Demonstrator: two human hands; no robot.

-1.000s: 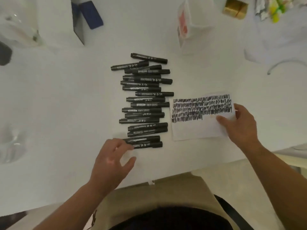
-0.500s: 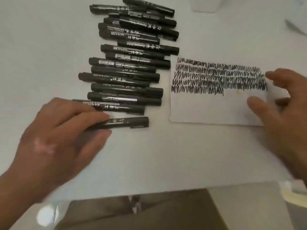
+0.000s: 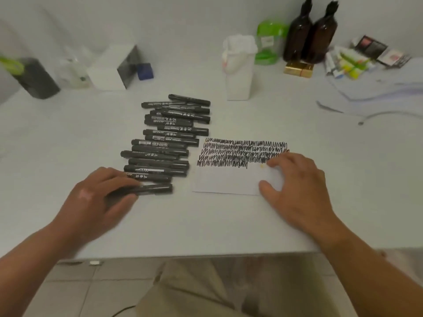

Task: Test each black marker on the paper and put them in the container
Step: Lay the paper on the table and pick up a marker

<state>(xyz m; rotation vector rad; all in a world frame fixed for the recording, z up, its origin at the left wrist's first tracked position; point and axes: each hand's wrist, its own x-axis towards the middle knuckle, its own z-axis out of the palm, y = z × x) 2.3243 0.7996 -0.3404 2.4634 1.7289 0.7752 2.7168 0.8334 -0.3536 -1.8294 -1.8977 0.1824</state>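
Observation:
Several black markers (image 3: 169, 133) lie in a rough stack on the white table (image 3: 68, 138). My left hand (image 3: 96, 202) grips the nearest marker (image 3: 155, 188), which sits a little apart from the stack, with fingers above and thumb below its left end. To the right lies a white paper (image 3: 229, 181) covered in rows of black scribbles on its upper half. My right hand (image 3: 295, 188) rests on the paper's right edge, fingers spread and pressing it flat. A tall white container (image 3: 239, 74) stands behind the paper.
Along the back are a white box (image 3: 109, 72), a dark bin (image 3: 36, 78), a green bottle (image 3: 267, 42), two brown bottles (image 3: 309, 35), a gold box (image 3: 297, 68) and loose packets (image 3: 357, 60). The table's front edge (image 3: 183, 256) is near my body.
My left hand reached the nearest marker and closed its fingers on it. My right hand settled flatter on the paper's right edge. The camera view tilted up, showing the back of the table.

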